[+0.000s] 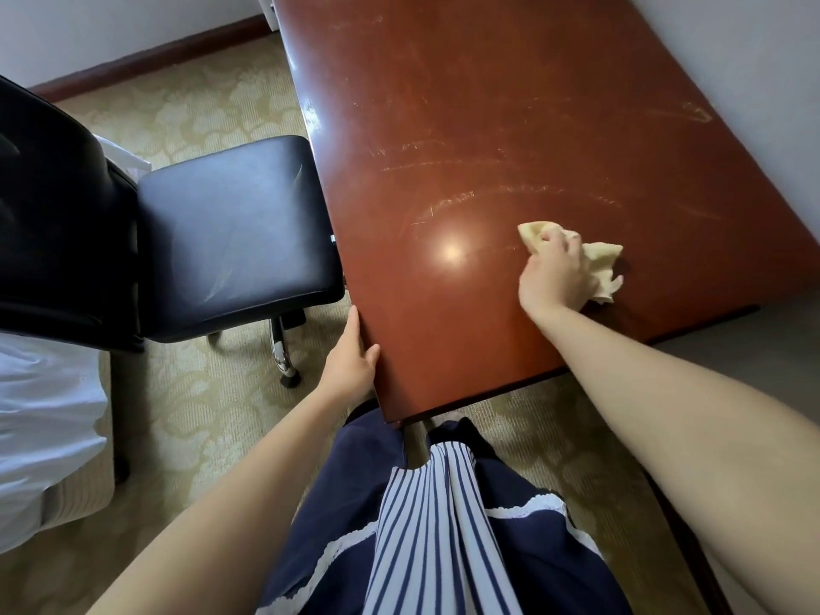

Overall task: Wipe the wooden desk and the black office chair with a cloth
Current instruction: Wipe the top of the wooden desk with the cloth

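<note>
The reddish-brown wooden desk (pixel 510 104) fills the upper right, its top scratched and glossy. My right hand (pixel 554 273) lies on a crumpled pale yellow cloth (pixel 603 264) near the desk's front right, fingers curled over it and holding it against the wood. My left hand (pixel 350 361) grips the desk's near left edge, thumb on top and fingers under the rim. The black office chair (pixel 230 233) stands left of the desk, its seat close to the desk's side edge.
A bed with white sheets (pixel 44 415) sits at the lower left behind the chair. Patterned beige carpet (pixel 199 415) covers the floor. A white wall (pixel 754 59) runs along the desk's right side. The chair's chrome base and caster (pixel 284 361) stand close to my left hand.
</note>
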A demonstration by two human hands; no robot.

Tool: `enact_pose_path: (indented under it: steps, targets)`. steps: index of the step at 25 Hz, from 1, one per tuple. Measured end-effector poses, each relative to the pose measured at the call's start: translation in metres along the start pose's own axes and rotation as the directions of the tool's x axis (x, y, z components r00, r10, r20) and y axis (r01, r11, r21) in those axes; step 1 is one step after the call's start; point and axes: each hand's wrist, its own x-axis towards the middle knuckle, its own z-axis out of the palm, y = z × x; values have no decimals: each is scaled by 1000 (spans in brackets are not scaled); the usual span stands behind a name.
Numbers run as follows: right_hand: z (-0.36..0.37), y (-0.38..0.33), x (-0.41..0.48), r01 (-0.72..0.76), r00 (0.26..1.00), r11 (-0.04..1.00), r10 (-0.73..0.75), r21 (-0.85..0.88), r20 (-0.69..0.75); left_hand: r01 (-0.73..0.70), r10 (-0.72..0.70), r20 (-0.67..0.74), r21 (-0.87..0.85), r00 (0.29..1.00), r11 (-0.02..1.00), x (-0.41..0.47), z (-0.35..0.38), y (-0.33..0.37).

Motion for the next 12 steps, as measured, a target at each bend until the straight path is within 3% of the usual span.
enact_pose_path:
  steps: [4, 8, 10, 12]
  targets:
    - [18, -16, -44, 327, 936, 944, -330, 45, 125, 18, -19, 23, 32, 1000, 999, 0, -3, -8]
    - [19, -8, -87, 461, 852, 869, -491, 181, 185, 20, -20, 22, -19, 1000, 1000, 0, -3, -15]
    - [15, 5, -105, 569, 731, 779, -626, 264, 274, 20, -16, 50, -77, 999, 997, 3, -5, -19]
    - [9, 23, -117, 674, 539, 643, -765, 364, 353, 34, -22, 99, -117, 995, 993, 6, -9, -23]
